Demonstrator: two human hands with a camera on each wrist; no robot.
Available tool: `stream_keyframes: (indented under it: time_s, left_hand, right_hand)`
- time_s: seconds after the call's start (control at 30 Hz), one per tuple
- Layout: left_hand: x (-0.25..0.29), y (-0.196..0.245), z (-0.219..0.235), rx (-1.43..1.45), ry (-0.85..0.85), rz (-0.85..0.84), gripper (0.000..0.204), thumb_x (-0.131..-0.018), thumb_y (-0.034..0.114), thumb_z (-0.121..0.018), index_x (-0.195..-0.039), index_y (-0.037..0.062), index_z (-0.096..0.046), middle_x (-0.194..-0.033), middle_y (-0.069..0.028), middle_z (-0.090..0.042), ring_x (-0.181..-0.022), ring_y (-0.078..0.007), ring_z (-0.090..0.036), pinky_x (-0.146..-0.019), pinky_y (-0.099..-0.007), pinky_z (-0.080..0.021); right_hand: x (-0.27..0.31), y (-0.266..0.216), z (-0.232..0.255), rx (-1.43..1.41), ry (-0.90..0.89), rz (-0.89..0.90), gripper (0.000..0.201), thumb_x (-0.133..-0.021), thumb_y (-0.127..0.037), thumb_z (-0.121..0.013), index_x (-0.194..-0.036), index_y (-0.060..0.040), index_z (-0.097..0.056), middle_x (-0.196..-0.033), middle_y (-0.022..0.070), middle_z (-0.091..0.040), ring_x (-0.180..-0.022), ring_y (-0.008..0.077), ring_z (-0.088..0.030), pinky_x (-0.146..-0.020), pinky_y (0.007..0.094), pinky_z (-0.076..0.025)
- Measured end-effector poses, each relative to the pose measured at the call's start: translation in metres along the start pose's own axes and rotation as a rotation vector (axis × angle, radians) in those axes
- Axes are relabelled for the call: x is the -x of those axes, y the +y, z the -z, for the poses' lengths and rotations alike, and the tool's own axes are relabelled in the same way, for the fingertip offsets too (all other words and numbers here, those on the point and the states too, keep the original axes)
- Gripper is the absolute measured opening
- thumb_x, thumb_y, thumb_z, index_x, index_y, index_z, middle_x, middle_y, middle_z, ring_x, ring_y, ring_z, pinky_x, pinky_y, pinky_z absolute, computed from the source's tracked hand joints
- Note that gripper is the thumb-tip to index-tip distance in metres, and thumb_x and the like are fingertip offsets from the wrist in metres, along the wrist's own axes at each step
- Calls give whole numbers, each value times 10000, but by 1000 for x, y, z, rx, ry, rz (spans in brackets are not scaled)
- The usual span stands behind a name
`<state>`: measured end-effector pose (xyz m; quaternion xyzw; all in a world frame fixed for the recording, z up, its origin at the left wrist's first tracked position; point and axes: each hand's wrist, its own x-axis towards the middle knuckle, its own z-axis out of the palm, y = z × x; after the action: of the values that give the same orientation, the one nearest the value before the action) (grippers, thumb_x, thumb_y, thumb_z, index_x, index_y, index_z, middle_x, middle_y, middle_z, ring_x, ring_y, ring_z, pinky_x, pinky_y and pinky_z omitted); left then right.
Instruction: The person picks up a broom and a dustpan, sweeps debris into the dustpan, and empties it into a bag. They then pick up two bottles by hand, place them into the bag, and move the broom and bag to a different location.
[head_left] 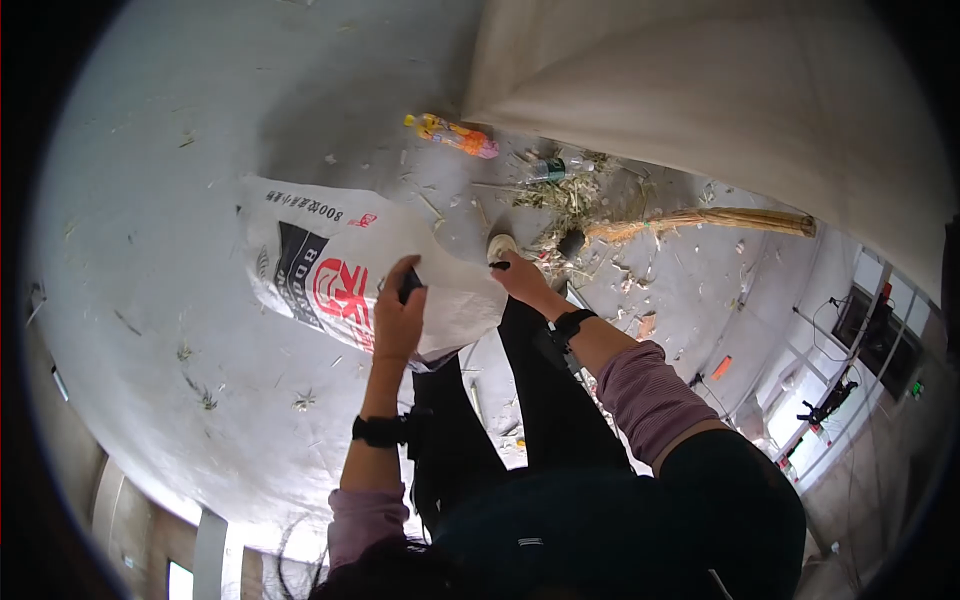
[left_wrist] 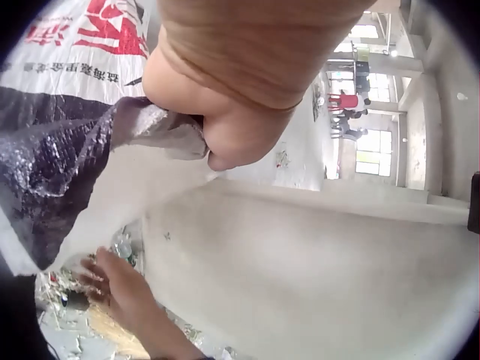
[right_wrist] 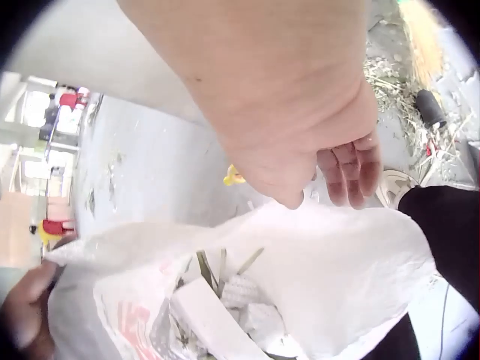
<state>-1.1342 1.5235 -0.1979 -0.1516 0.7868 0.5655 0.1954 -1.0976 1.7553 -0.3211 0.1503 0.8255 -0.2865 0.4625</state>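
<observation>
A white woven plastic sack (head_left: 350,260) with red and dark printing hangs in front of the legs, its mouth towards me. My left hand (head_left: 398,315) grips the edge of the sack, where the left wrist view shows a dark printed part bunched at the fingers. Over the other side of the mouth is my right hand (head_left: 530,283), its fingers loosely spread with nothing between them in the right wrist view. Inside the sack lie a long white block (right_wrist: 214,315), crumpled white pieces (right_wrist: 259,319) and green stalks (right_wrist: 221,270).
On the floor beyond the sack lie an orange-labelled bottle (head_left: 455,136), a clear bottle (head_left: 560,168) and a heap of straw bits (head_left: 565,205). A long straw-coloured bundle (head_left: 710,218) lies to the right. A large pale panel (head_left: 720,80) stands at the back.
</observation>
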Motion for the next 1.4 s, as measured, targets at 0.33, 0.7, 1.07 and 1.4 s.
stream_keyframes:
  time_s: [0.33,0.7,1.07,1.4]
  left_hand:
    - [-15,-70,-104,182,-99,399,223,-746,60,-521,-955,19,-586,-801,-54,-553,-741,-113,-492,-685,-231,-398]
    - [-13,-113,-108,390,-64,421,232,-741,41,-500,-961,15,-570,-698,-52,-526,-600,-100,-484,-563,-234,-401]
    - [-17,-144,-98,482,-172,359,268,-731,22,-490,-991,27,-554,-729,-81,-539,-608,-125,-501,-581,-245,-415]
    - [-19,-145,-97,473,-200,412,272,-722,21,-489,-985,27,-556,-760,-93,-556,-634,-140,-521,-597,-254,-424]
  right_hand:
    - [-157,114,70,128,365,-186,502,-706,-177,-563,-1186,-71,-460,-1027,163,-592,-958,335,-559,-828,386,-449]
    - [-264,17,29,389,464,406,487,-728,-149,-575,-1182,-38,-441,-1162,161,-498,-1078,311,-477,-913,392,-389]
    - [-338,-71,-40,449,537,278,324,-668,-105,-623,-973,-30,-544,-995,134,-536,-860,307,-558,-696,411,-462]
    - [-160,88,-56,-862,289,-19,346,-794,-209,-613,-1052,-26,-473,-1028,103,-553,-928,224,-560,-812,310,-453]
